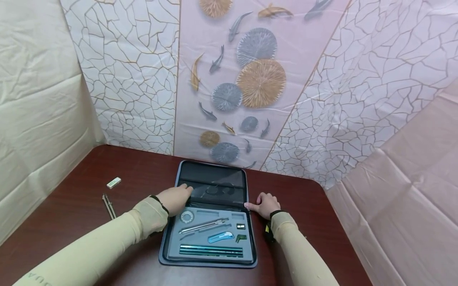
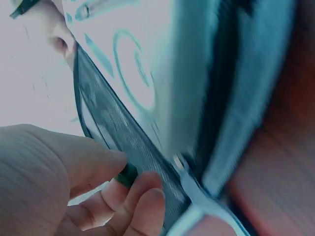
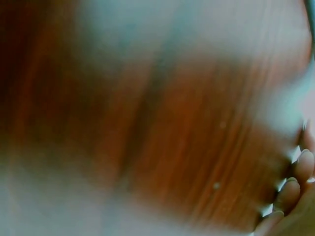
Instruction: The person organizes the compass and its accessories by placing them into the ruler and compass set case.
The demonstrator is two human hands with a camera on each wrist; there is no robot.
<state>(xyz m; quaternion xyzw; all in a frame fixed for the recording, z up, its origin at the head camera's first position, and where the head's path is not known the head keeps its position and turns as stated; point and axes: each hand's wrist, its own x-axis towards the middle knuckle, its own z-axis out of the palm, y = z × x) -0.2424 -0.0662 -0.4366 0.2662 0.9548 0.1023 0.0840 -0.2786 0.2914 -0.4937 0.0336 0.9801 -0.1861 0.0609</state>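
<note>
An open zip case (image 1: 255, 254) lies on the table with its lid (image 1: 211, 172) laid back. Its grey tray (image 1: 175, 238) holds a bundle of green pencils (image 1: 211, 250), a silver compass (image 1: 204, 225), a blue cutter knife (image 1: 220, 237), a small sharpener (image 1: 241, 226), a green L-shaped piece (image 1: 241, 238) and a pale ring-shaped item (image 1: 187, 216). At the case's left hinge, my left hand (image 1: 177, 198) pinches a small dark green thing (image 2: 127, 175) between thumb and finger; its kind cannot be made out. My right hand (image 1: 266, 205) rests beside the right hinge, thumb at the case's edge.
A white eraser (image 1: 113, 182) and a metal two-legged drawing tool (image 1: 109, 206) lie on the table left of the case. Under my right wrist shows a black and yellow object (image 1: 268, 231). Patterned sheets (image 1: 143, 79) hang behind the table.
</note>
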